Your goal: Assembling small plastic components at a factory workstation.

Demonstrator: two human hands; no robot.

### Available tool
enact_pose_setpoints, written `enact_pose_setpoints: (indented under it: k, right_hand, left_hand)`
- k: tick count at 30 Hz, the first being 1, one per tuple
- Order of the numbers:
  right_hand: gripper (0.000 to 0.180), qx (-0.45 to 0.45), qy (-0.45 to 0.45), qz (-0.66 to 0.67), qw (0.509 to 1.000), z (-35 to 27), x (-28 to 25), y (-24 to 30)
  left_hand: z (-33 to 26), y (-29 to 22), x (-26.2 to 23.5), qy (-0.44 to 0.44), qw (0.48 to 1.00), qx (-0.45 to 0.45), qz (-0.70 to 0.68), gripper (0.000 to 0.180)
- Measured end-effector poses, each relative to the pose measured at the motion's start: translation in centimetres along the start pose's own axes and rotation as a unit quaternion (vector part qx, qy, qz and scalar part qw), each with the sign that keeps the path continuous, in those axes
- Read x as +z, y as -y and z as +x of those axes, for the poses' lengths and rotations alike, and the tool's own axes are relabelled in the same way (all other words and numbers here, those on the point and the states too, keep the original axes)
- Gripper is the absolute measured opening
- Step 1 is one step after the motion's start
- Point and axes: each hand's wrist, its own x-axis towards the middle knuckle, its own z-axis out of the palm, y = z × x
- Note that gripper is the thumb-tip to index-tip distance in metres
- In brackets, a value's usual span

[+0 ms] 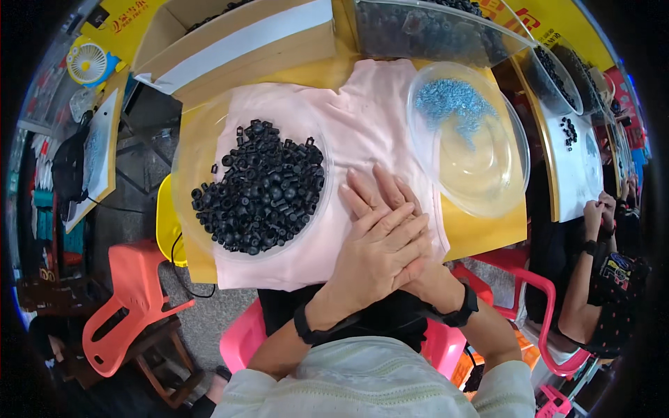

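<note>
My left hand [383, 252] lies across the back of my right hand [389, 187], both over a pink cloth [373, 97] spread on the yellow table. The left fingers are stretched out and hold nothing. Beneath them, the right fingers point toward the far side, extended and apart, while the left hand hides much of that palm. To the left, a shallow clear round tray [187, 226] carries a heap of small black plastic parts [268, 191]. A second clear round tray [512, 184] on the right contains small light-blue pieces [453, 101].
Behind the cloth stand a cardboard box [265, 56] and a clear bin [425, 35] with black parts. Another person's hands [601, 209] work at a table on the right. A red chair [125, 306] and a yellow container [167, 223] stand at left.
</note>
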Motion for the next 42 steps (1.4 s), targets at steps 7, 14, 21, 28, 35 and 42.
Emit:
enact_pose_setpoints:
  k: [7, 14, 21, 28, 35, 42]
  right_hand:
    - [0.042, 0.002, 0.008, 0.008, 1.0, 0.6, 0.3, -0.3]
    - [0.041, 0.016, 0.003, -0.008, 1.0, 0.0, -0.2, 0.0]
    - [0.041, 0.05, 0.054, -0.026, 0.997, -1.8, -0.9, 0.6]
    - [0.033, 0.034, -0.004, -0.033, 0.999, 0.8, -2.6, 0.0]
    - [0.036, 0.083, 0.095, 0.147, 0.981, 7.7, -13.2, -1.1]
    - [0.035, 0.061, -0.067, -0.022, 0.996, 19.0, -18.8, -9.6]
  left_hand:
    - [-0.5, 0.0, 0.0, 0.002, 0.999, -0.044, -0.026, 0.034]
    - [-0.2, 0.0, -0.7, 0.002, 1.0, 0.011, -0.003, 0.039]
    - [-1.6, -2.2, -2.3, -0.107, 0.993, 0.001, -0.045, 0.032]
    - [-2.8, -1.6, -11.6, -0.222, 0.947, -0.234, -0.01, 0.017]
    - [-6.2, 3.4, -16.7, -0.198, 0.903, -0.365, 0.112, 0.024]
    - [-4.9, 4.6, -16.1, -0.163, 0.883, -0.375, 0.23, 0.038]
